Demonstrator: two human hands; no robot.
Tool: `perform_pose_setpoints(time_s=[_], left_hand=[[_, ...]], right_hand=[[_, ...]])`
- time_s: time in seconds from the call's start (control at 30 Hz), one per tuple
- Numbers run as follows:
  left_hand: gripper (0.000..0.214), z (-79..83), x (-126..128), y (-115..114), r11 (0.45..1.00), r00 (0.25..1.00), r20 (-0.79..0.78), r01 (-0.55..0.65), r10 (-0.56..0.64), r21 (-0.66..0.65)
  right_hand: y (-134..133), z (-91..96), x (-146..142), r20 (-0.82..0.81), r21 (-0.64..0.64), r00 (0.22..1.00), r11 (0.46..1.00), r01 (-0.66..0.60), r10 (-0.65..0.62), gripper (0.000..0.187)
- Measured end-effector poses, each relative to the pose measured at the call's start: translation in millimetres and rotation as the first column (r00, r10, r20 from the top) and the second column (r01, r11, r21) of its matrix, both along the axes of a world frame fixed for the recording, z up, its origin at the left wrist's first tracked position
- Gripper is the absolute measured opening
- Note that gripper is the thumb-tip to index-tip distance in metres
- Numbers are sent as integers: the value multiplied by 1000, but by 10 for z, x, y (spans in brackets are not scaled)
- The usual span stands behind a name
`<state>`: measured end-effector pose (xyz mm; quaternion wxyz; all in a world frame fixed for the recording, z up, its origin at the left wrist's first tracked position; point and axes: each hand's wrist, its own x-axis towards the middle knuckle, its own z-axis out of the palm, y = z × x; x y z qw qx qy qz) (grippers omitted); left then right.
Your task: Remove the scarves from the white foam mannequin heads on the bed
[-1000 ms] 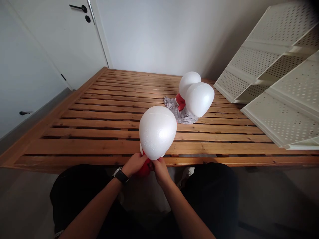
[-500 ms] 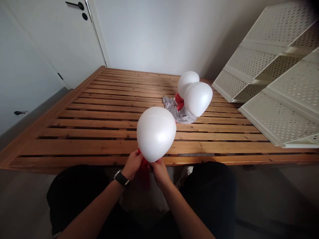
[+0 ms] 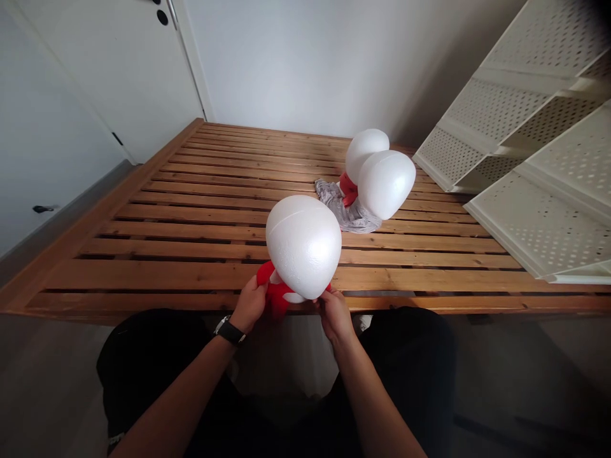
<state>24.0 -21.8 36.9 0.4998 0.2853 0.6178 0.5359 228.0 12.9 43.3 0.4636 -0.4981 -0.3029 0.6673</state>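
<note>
Slatted wooden bed frame (image 3: 167,277) spanning the scene, with white door (image 3: 109,70) beyond its far left corner and white perforated shelf unit (image 3: 539,172) tilted at far right. Dark shorts (image 3: 143,362) below the frame's near edge.

Held foam egg (image 3: 303,247) just above the near slats, left of centre, not touching them as far as visible. Red cloth (image 3: 274,289) bunched at its near left underside.

Farther right on the slats: front foam egg (image 3: 386,184) touching rear foam egg (image 3: 366,154), both over grey cloth (image 3: 346,213), with red strip (image 3: 349,191) between.

Left hand (image 3: 249,304): narrow grip, closed on the red cloth against the egg. Right hand (image 3: 335,315): narrow grip, fingertips (image 3: 325,295) pinching at the egg's underside; exact hold partly hidden. Black watch (image 3: 230,331) on left wrist.
</note>
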Motion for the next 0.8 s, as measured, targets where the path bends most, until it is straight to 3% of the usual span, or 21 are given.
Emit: perform_pose_setpoints(time_s=[0.1, 0.2, 0.27, 0.4, 0.6, 0.8], left_hand=[[53, 14, -25, 8, 1000, 996, 92, 16, -17, 8], [55, 67, 9, -3, 994, 954, 283, 88, -103, 64], [58, 124, 44, -21, 984, 927, 329, 167, -180, 69], [61, 255, 86, -63, 940, 907, 273, 340, -321, -23], [52, 328, 95, -76, 919, 905, 207, 391, -372, -54], [48, 304, 81, -62, 919, 918, 79, 392, -388, -43]], right_hand=[[8, -31, -14, -40, -46, 999, 999, 18, -20, 22], [-17, -58, -67, -69, -65, 997, 998, 27, -31, 23], [-49, -56, -100, -81, -69, 997, 998, 13, -19, 26], [-175, -22, -137, -123, -82, 991, 995, -56, 45, 33], [-513, -72, -291, -199, -172, 955, 952, -254, 219, 41], [-587, -168, -518, -103, -56, 976, 979, -196, 189, 48]])
